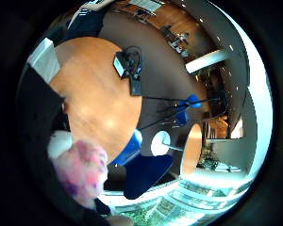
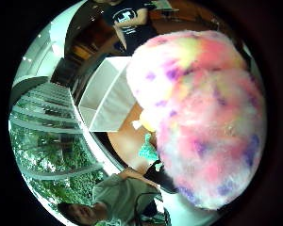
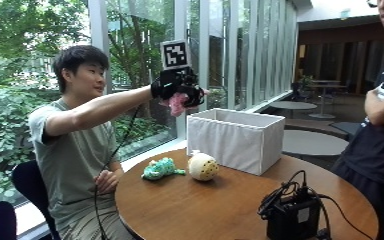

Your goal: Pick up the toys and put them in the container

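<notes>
Pink fluffy toy [image 3: 177, 103] gripped in the gloved right hand [image 3: 177, 88], raised high, just short of the near rim of the white container [image 3: 234, 139] at the table's window edge. Could miss if dropped now: not yet over the opening, likely to glance off the rim toward the window. Hangs downward from the fingers; long axis hard to tell. Green toy [image 3: 160, 168] and spotted ball [image 3: 203, 166] left on the table [image 3: 198, 210] beside the container.
</notes>
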Demonstrator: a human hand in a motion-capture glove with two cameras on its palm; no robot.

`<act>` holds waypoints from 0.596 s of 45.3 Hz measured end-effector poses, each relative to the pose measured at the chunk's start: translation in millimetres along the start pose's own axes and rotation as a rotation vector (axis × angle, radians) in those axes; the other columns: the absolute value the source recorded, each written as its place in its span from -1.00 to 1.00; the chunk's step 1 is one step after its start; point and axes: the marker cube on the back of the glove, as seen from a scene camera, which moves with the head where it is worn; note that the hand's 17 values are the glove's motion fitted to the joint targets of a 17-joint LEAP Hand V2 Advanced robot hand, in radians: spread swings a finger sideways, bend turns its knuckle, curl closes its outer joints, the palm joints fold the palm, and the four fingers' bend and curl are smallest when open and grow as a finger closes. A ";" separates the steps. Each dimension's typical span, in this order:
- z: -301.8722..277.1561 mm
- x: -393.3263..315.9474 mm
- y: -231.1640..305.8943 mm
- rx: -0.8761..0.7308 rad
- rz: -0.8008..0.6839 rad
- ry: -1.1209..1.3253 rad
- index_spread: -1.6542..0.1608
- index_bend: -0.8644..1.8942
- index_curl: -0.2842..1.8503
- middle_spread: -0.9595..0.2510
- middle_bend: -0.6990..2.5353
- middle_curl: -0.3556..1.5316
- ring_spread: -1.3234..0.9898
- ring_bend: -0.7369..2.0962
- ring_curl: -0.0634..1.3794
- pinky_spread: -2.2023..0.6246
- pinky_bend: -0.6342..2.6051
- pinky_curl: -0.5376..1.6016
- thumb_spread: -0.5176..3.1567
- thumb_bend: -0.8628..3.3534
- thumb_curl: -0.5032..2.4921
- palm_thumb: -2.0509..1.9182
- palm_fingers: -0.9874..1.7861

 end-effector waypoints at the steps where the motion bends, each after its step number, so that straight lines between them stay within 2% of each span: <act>1: -6.7 -7.8 -2.6 0.001 -0.030 -0.033 0.50 0.04 -0.27 0.13 0.12 0.17 -0.21 0.38 -0.07 0.32 0.01 -0.01 -0.35 -0.59 -0.18 0.29 0.46; 3: -17.8 -22.6 -9.9 0.006 -0.051 -0.069 0.50 0.05 -0.26 0.13 0.12 0.18 -0.21 0.38 -0.07 0.32 0.02 -0.01 -0.36 -0.59 -0.17 0.30 0.45; 6: -26.3 -36.6 -26.3 0.018 0.020 -0.007 0.51 0.05 -0.23 0.14 0.13 0.19 -0.21 0.39 -0.06 0.33 0.02 0.00 -0.36 -0.59 -0.16 0.30 0.44; 10: -38.6 -72.6 -48.4 0.036 0.037 -0.023 0.51 0.05 -0.20 0.15 0.13 0.21 -0.20 0.40 -0.05 0.33 0.02 0.01 -0.37 -0.60 -0.15 0.30 0.44; 18: -49.8 -149.0 -85.8 0.067 -0.088 -0.005 0.51 0.05 -0.15 0.16 0.14 0.23 -0.20 0.41 -0.04 0.33 0.04 0.02 -0.38 -0.60 -0.12 0.29 0.42; 27: -30.7 -278.3 -124.0 0.107 -0.343 0.010 0.50 0.05 -0.08 0.17 0.14 0.26 -0.20 0.42 -0.03 0.33 0.04 0.03 -0.38 -0.60 -0.10 0.29 0.40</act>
